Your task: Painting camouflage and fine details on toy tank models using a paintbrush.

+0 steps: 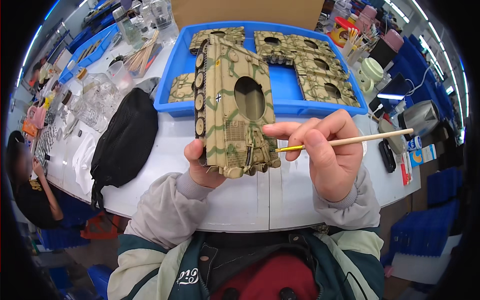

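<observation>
Model tank hull [226, 111] in tan-and-green camouflage is held up over a white table [240, 212], in front of a blue tray [320, 108] of similar hulls [320, 77]. The left hand [206, 174] grips its lower left corner. The right hand [332, 157] pinches a slim paintbrush [372, 137] between thumb and curled fingers, index finger extended to the hull's right edge; whether the bristles touch cannot be told. A cross emblem [218, 97] marks the hull, and white lettering [188, 276] the person's jacket [365, 250].

Matt model tank [226, 107], wooden paintbrush [369, 137] (smooth)
</observation>
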Motion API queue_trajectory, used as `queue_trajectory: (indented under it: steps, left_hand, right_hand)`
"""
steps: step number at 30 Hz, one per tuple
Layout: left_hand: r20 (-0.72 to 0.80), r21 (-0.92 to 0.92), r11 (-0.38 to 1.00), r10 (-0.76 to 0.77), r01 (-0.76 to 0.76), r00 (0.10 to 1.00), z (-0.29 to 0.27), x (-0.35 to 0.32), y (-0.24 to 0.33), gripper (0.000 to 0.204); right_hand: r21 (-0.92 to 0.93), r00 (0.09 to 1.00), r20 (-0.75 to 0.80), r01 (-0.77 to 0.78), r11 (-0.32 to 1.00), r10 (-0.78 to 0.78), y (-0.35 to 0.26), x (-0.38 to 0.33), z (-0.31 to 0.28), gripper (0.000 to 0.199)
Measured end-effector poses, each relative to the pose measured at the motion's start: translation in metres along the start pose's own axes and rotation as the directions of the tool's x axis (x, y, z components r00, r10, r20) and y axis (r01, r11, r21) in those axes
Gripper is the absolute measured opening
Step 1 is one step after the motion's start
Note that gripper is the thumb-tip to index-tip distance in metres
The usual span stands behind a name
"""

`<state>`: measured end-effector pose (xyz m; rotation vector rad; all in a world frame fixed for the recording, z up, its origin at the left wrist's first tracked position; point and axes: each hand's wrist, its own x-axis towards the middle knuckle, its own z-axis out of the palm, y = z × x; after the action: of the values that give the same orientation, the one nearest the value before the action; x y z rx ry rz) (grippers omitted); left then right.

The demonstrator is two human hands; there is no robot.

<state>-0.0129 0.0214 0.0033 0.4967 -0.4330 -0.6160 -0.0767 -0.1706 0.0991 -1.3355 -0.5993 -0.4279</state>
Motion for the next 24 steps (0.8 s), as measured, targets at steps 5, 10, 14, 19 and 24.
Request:
queue_trajectory:
  steps: [5, 10, 14, 19, 24]
  left_hand:
    - [0.301, -0.175, 0.983, 0.1, -0.048, 0.948, -0.009, -0.007, 0.004, 0.095]
    - [0.282, -0.104, 0.993, -0.03, 0.061, 0.959, -0.008, -0.011, 0.008, 0.088]
    - [0.343, -0.149, 0.984, -0.044, 0.101, 0.938, -0.015, -0.012, 0.004, 0.087]
    - [0.166, -0.017, 0.999, -0.047, 0.05, 0.985, -0.02, -0.021, 0.002, 0.101]
    - [0.278, -0.021, 0.998, 0.065, -0.062, 0.958, -0.024, -0.017, -0.002, 0.091]
  right_hand:
    - [0.008, 0.998, 0.014, 0.062, 0.998, -0.062, 0.003, -0.004, 0.014, 0.003]
    - [0.019, 0.998, 0.064, 0.02, 1.0, -0.021, 0.004, -0.01, 0.016, 0.008]
    - [0.015, 0.993, 0.09, 0.079, 0.997, -0.08, 0.011, -0.013, 0.016, 0.008]
    - [-0.05, 0.983, 0.097, 0.163, 0.985, -0.158, 0.016, -0.015, 0.017, 0.01]
    - [-0.1, 0.972, 0.177, 0.175, 0.979, -0.156, 0.013, -0.013, 0.015, 0.008]
